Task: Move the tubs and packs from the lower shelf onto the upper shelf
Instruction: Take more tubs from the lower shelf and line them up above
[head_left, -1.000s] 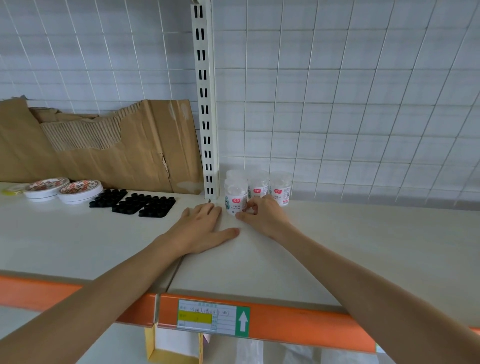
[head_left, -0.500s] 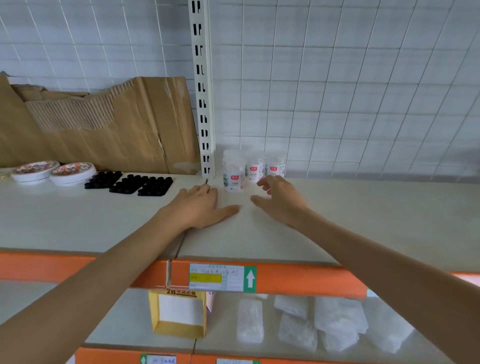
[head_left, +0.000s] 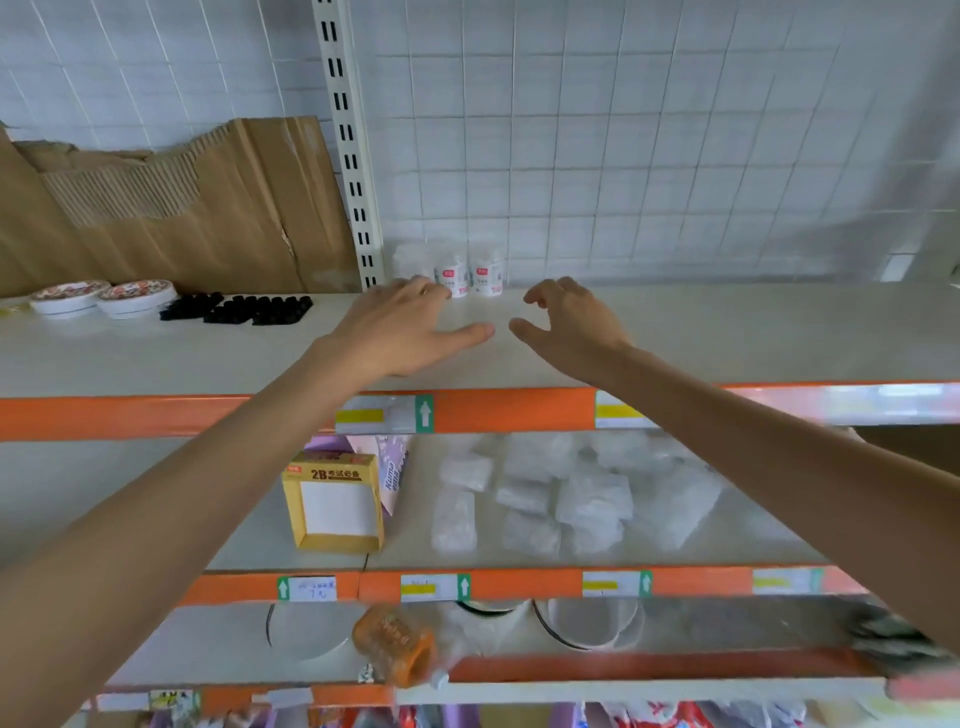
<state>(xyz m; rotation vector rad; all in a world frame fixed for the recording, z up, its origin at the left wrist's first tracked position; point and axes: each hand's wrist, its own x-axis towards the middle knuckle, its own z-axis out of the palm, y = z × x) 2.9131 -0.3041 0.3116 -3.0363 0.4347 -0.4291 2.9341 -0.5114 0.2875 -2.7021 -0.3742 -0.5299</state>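
From my end, the upper shelf (head_left: 727, 332) runs the full width of the view, and its orange front rail (head_left: 519, 410) cuts across above the lower shelf (head_left: 104, 493). A torn cardboard sheet (head_left: 156, 218) leans on the wire grid back (head_left: 623, 130) at the left, ending at the white slotted upright (head_left: 353, 156). The packs (head_left: 561, 499) (clear, crinkled, loosely heaped) lie on the lower shelf, right of middle. A yellow box (head_left: 335, 504) stands just beside them on the left, with a purple carton (head_left: 387, 467) behind it. The left hand (head_left: 400, 332) hangs flat over the upper shelf, fingers straight and holding nothing. Its fingertips hide part of the nearest tub, and I cannot tell whether they touch it. The right hand (head_left: 571, 327), loosely curled and empty, hovers just beside it. The tubs (head_left: 467, 273) stand upright at the back of the upper shelf, just right of the upright. Farther left lie black trays (head_left: 239, 309) and two round tins (head_left: 104, 299).
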